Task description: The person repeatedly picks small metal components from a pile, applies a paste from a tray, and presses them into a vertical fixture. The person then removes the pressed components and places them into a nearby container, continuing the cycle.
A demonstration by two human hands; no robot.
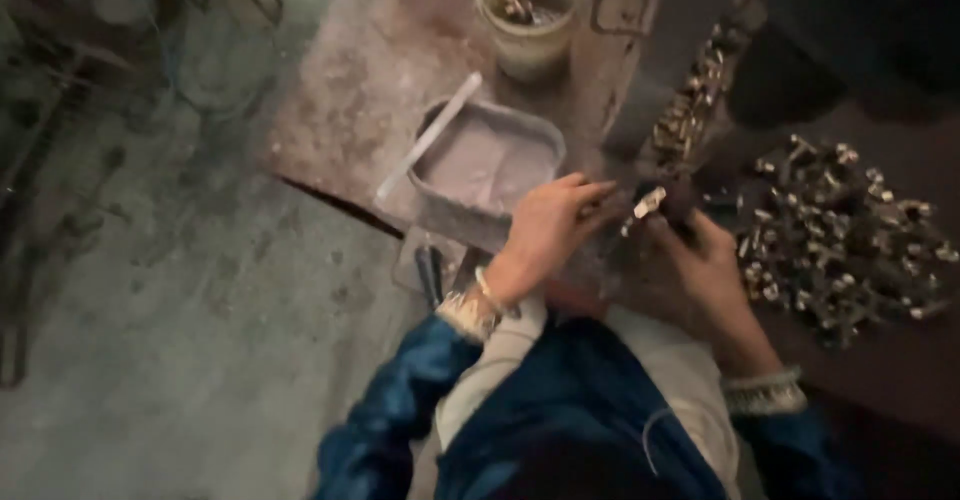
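Concrete floor [180,290] fills the left half of frame, grey and stained. Worn work slab [350,90] runs across upper centre, dusty pinkish. Right side: a big heap of small brass-coloured metal fittings [850,230] on a dark surface. Centre: a shallow grey tray of pale paste [490,155] with a white stick [430,135] leaning on its rim; top centre a cloudy plastic tub [530,15] with bits inside. A slanted rack of fittings [690,110] runs from upper right down to the hands. Left hand [545,225], frame centre, fingers curled toward the rack's lower end, pinching something, blurred, can't tell what exactly. Right hand [705,250] closed around a small metal fitting [648,202] just at the rack's base. Fitting looks rigid, dense for its size, smooth and likely slippery; best pinched across its body with fingertips, not by the thin end.
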